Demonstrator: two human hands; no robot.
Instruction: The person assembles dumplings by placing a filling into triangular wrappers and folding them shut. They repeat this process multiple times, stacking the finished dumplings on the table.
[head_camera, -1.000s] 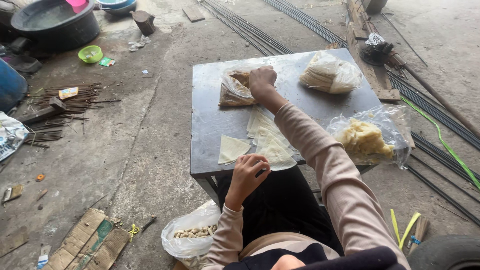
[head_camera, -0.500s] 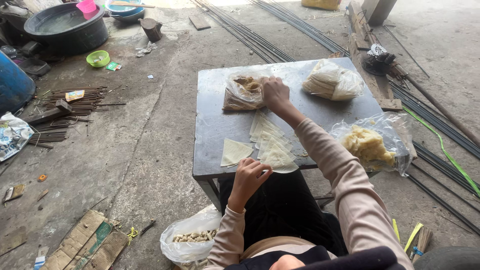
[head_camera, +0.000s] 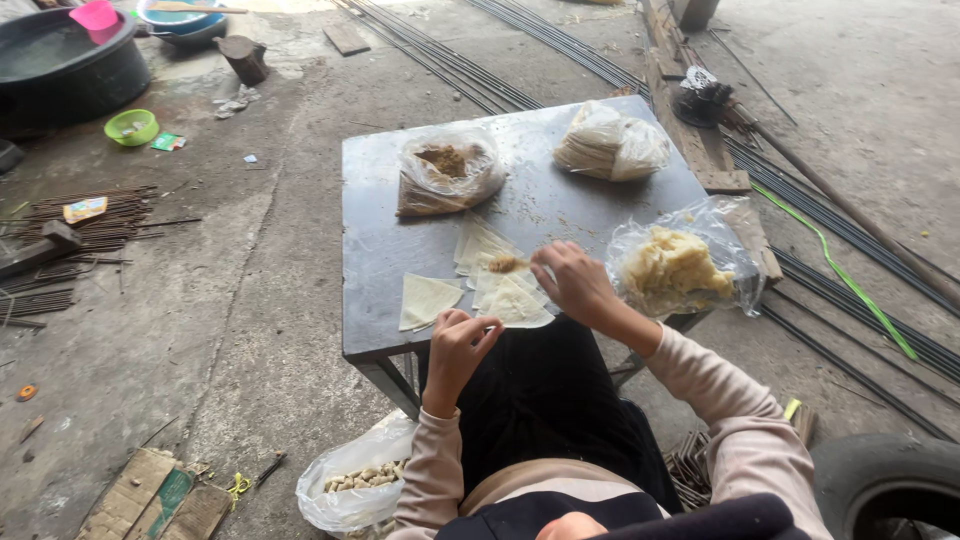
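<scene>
while left hand (head_camera: 462, 343) curls, right hand (head_camera: 572, 282) pinches filling (head_camera: 506, 265).

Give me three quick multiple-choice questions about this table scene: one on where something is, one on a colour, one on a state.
1. Where is the lone triangular wrapper?
A. left of the wrapper pile
B. on the floor
C. inside a bag

2. What colour is the small bowl on the floor?
A. red
B. green
C. white

3. How is the bag of brown filling?
A. tied shut
B. open on top
C. empty

Answers: 1 A, it lies apart beside the wrapper pile; 2 B, clearly green; 3 B, filling shows through the open mouth.
</scene>
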